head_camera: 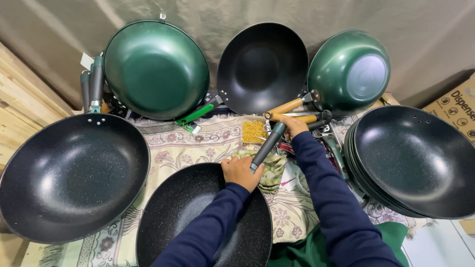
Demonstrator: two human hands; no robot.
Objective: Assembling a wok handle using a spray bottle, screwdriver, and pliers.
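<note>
A black speckled wok (198,217) lies in front of me on a patterned cloth (173,146). My left hand (241,172) grips the wok's far rim where the grey handle (267,146) meets it. My right hand (293,125) is closed on the far end of that grey handle. Both arms wear dark blue sleeves. Under the handle lies a green patterned cloth bundle (272,170). A small bag of yellow screws (253,131) sits just beyond.
A large black wok (69,178) sits at left, and a stack of black woks (410,160) at right. Two green woks (156,69) (349,71) and a black one (262,66) lean against the back wall. Loose wooden and green handles lie between them. Wooden boards stand far left.
</note>
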